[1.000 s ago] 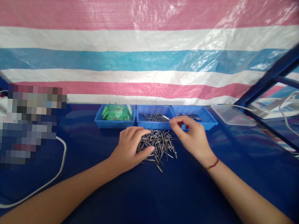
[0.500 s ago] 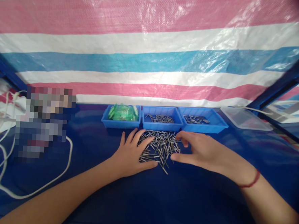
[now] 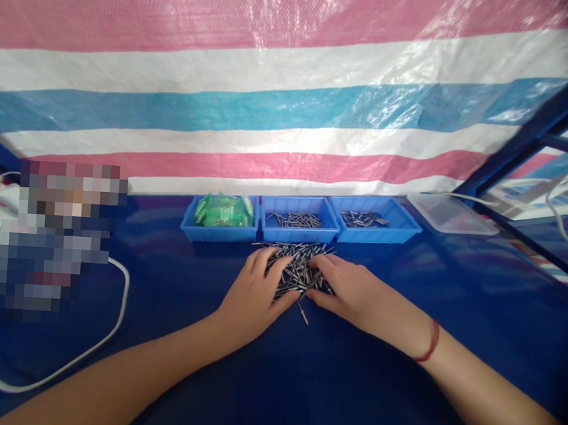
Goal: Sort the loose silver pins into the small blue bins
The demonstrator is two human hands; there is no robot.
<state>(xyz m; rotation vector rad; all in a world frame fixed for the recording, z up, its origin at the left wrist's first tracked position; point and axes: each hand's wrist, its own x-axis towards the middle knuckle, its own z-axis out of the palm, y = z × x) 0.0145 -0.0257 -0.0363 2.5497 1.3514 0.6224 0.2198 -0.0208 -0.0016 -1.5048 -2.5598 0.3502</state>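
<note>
A heap of small metal pins [image 3: 296, 264] lies on the blue table [image 3: 303, 367] in front of three blue trays. My left hand [image 3: 254, 294] rests on the heap's left side, fingers spread and lying over the pins. My right hand [image 3: 351, 290] lies on the right side, fingers stretched flat, pressing the pins toward the left hand. Neither hand lifts a pin. The left tray [image 3: 218, 233] holds green pieces. The middle tray [image 3: 297, 229] and the right tray [image 3: 374, 226] each hold several metal pins.
A clear plastic lid [image 3: 450, 215] lies right of the trays. A white cable [image 3: 88, 348] loops over the table at left, beside a blurred-out area. A striped tarpaulin [image 3: 271, 109] hangs behind. A blue frame bar [image 3: 524, 140] slants at right.
My right hand came back from over the trays and dropped onto the pin heap. Both hands have closed in, and the heap is bunched tighter between them.
</note>
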